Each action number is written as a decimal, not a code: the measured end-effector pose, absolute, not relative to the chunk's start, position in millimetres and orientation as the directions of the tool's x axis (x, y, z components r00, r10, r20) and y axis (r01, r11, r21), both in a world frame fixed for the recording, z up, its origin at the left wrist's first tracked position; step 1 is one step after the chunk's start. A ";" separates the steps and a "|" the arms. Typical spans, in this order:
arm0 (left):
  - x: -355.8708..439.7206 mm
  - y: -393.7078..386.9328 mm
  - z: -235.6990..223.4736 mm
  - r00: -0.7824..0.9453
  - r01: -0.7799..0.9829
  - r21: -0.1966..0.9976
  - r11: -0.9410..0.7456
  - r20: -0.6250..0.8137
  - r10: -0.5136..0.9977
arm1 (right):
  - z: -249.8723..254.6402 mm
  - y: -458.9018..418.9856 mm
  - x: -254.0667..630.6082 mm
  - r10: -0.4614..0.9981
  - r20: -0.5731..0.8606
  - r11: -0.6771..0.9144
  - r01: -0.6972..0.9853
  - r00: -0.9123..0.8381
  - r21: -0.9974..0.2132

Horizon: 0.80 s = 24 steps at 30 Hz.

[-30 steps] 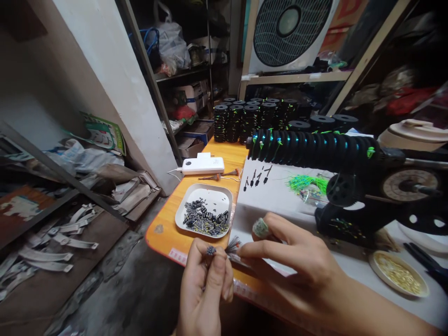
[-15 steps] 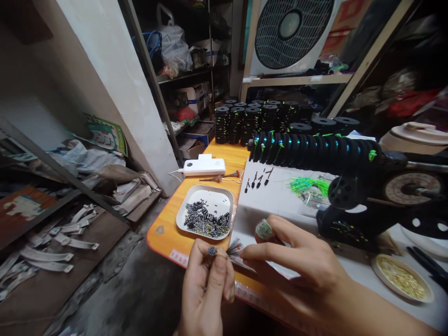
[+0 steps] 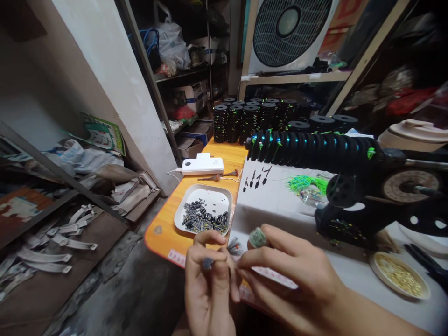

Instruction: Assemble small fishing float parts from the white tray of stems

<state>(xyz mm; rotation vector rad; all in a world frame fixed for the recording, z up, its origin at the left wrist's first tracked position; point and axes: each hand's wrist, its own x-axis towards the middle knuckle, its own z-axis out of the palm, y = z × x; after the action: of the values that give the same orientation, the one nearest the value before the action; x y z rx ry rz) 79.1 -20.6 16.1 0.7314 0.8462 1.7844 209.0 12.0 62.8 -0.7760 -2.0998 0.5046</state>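
Observation:
My left hand (image 3: 209, 289) is raised in front of the table edge, its fingers pinched on a small dark cylindrical piece (image 3: 207, 263). Close beside it, my right hand (image 3: 290, 280) pinches a thin bundle of dark bristle-like strands (image 3: 235, 245) between thumb and forefinger. Its index fingertip wears a green wrap (image 3: 258, 237). The two hands almost touch at the fingertips. Just beyond them a white tray (image 3: 214, 192) holds several more small dark cylinders (image 3: 203, 220).
The orange table (image 3: 168, 228) carries a white sheet (image 3: 276, 196), a white power bank (image 3: 203, 165), stacks of black spools (image 3: 252, 119), a long spool-loaded rod (image 3: 311, 147) and a dish of gold bits (image 3: 399, 275). Cluttered shelves stand left and behind; a fan (image 3: 290, 28) sits above.
Both hands have drawn slightly nearer to me and lower, and the left hand's fingers have curled further over the small piece. The bristle bundle now sits closer to the left fingers.

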 end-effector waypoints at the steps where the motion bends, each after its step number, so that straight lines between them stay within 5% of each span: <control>1: 82.0 -21.7 15.1 -0.344 -0.530 0.790 -0.307 0.131 0.930 | 64.6 10.9 208.3 0.676 0.549 0.729 0.337 -0.492 -0.596; 9: 49.0 -11.5 19.5 -0.520 -0.420 0.734 -0.535 0.288 0.804 | 84.0 13.5 221.7 0.604 0.589 0.796 0.443 -0.537 -0.412; 14: -23.4 35.7 25.8 -0.238 0.143 0.870 -0.473 0.494 0.836 | 85.9 18.0 222.7 0.594 0.556 0.803 0.463 -0.581 -0.375; 18: -54.8 75.1 34.6 0.019 0.482 0.820 -0.308 0.342 0.940 | 82.3 17.1 217.9 0.617 0.505 0.787 0.473 -0.603 -0.397; 24: -42.7 110.4 44.5 0.274 0.706 0.650 -0.281 0.115 0.955 | 80.1 18.1 215.9 0.616 0.519 0.788 0.449 -0.592 -0.422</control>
<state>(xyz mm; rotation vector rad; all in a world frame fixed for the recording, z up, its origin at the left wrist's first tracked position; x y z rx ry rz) -42.7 110.4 44.5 2.0713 1.4917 0.6900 215.9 18.1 80.1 -0.7858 -2.3042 0.3234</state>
